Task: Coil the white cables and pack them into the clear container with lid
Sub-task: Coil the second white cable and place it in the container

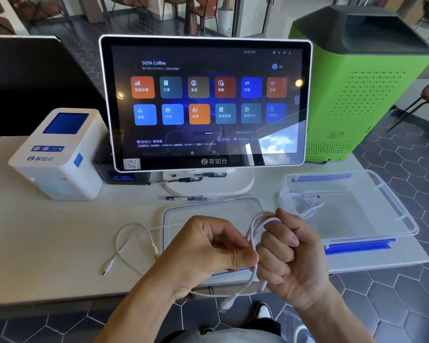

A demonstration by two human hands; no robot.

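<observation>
Head view, left hand (209, 248) pinching glossy white cable (254, 233), right hand (286, 253) fisted round its loops (thin, rubbery) — clear plastic container (391, 206) beside.

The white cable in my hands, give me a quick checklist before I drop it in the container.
1. Coil gripped: ok, right hand holds the loops of the white cable and left hand pinches them.
2. Coil finished: not ok, a connector end hangs loose below the hands.
3. Clear container open: ok, its lid lies on the table.
4. Room inside: ok, only one coiled cable in it.
5. Other cables packed: not ok, a loose cable lies on the table.
</observation>
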